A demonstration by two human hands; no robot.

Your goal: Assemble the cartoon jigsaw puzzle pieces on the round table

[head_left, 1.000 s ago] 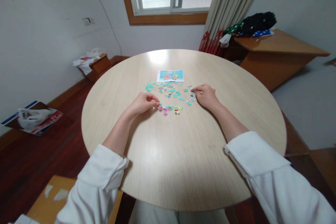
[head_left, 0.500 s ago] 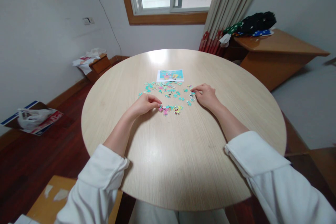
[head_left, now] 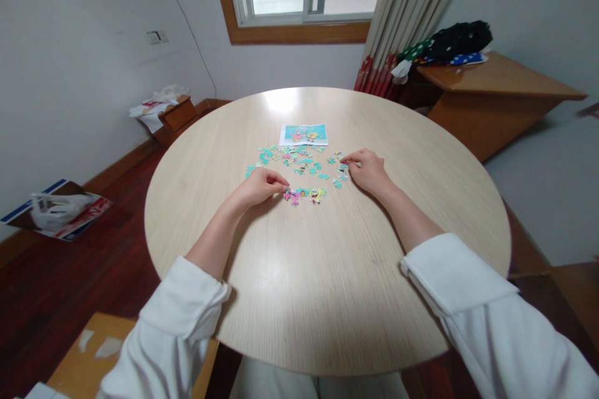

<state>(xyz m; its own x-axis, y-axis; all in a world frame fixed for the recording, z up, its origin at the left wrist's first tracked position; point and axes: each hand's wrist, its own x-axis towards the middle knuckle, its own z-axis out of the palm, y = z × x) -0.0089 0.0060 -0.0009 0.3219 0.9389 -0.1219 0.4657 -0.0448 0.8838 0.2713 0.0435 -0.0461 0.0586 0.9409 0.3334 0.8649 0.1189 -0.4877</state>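
A joined strip of jigsaw pieces (head_left: 304, 194), with a pink figure on the left and a yellow one on the right, lies flat on the round table (head_left: 318, 287). At its left end, my left hand (head_left: 264, 186) has thumb and forefinger pinched together on the edge of a puzzle piece, which the fingertips mostly cover. My right hand (head_left: 367, 168) rests palm down with its forefinger stretched out, touching loose pieces (head_left: 342, 171) to the right. Many more loose turquoise pieces (head_left: 281, 154) are scattered beyond the strip. Behind them lies a reference picture (head_left: 306, 134) of the two figures.
A wooden desk (head_left: 505, 78) with a pile of clothes (head_left: 456, 43) stands at the right, beside a curtain (head_left: 407, 6). A small wooden cabinet (head_left: 180, 115) is at the back left. A stool (head_left: 88, 349) sits at the lower left.
My left hand has shifted very slightly at the strip's left end, still pinched. The right hand and the pieces look the same.
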